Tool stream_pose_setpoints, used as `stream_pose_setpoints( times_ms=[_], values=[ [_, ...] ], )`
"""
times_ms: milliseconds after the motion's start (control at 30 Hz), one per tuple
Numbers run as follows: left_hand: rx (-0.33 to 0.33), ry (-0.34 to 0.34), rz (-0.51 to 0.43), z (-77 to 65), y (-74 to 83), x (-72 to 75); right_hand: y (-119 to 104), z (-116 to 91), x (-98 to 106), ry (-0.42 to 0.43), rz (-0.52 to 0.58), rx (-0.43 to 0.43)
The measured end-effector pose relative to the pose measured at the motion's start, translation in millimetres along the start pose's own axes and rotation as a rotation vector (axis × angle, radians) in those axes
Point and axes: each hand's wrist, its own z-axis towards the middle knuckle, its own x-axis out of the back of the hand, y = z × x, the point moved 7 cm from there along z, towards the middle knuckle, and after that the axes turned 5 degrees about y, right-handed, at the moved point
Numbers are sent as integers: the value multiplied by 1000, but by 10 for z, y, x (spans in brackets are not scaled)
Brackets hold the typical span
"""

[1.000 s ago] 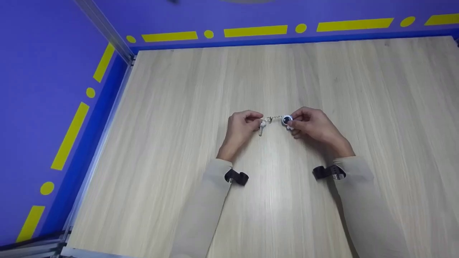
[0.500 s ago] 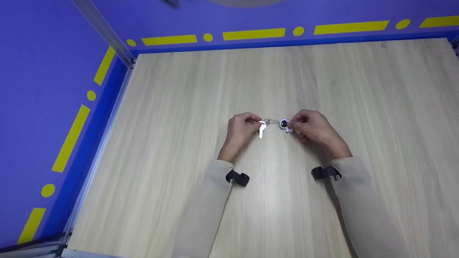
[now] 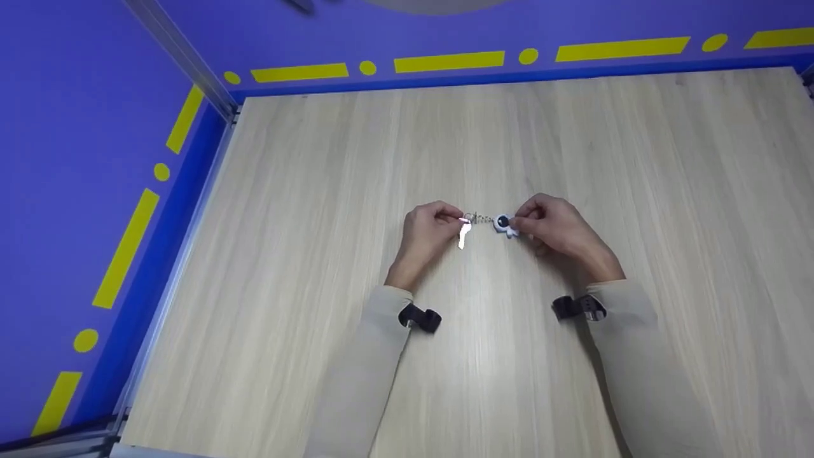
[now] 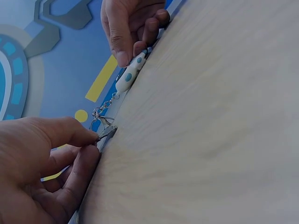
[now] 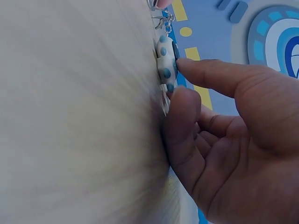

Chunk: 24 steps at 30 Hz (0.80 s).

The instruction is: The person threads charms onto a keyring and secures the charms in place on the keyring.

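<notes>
Near the middle of the wooden table, my left hand (image 3: 427, 232) pinches a silver key (image 3: 463, 236) at its head, between thumb and fingers. A ring and a short metal chain (image 3: 484, 219) run from the key to a small white keychain figure (image 3: 502, 222) with a dark round face. My right hand (image 3: 559, 226) pinches the lower end of that figure, its thumb on top. In the right wrist view, blue spots mark the side of the figure (image 5: 166, 60), which lies at the tabletop. The left wrist view shows the chain (image 4: 105, 106) fairly straight between both hands.
A light wood-grain table (image 3: 305, 254) spreads around both hands. Blue panels with yellow marks (image 3: 449, 62) stand along its back and left sides, joined by a metal post (image 3: 184, 57). Each wrist wears a black strap (image 3: 420, 317).
The figure has come down and slightly left, and the right fingers now hold it nearer its lower end. The key has turned and catches bright light. The left hand has hardly moved.
</notes>
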Motion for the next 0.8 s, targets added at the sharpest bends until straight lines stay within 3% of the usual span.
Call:
stream_pose_setpoints(
  times_ms=[400, 567, 667, 800],
  values=[
    [-5, -15, -9, 42, -45, -20, 50, 39, -8, -12, 84, -6],
    [44, -1, -81, 12, -107, -47, 110, 32, -3, 9, 102, -11],
    [78, 5, -113, -16, -141, -64, 136, 36, 65, 108, 117, 8],
    [75, 42, -92, -6, -140, -35, 130, 2, 270, 337, 118, 73]
  ],
)
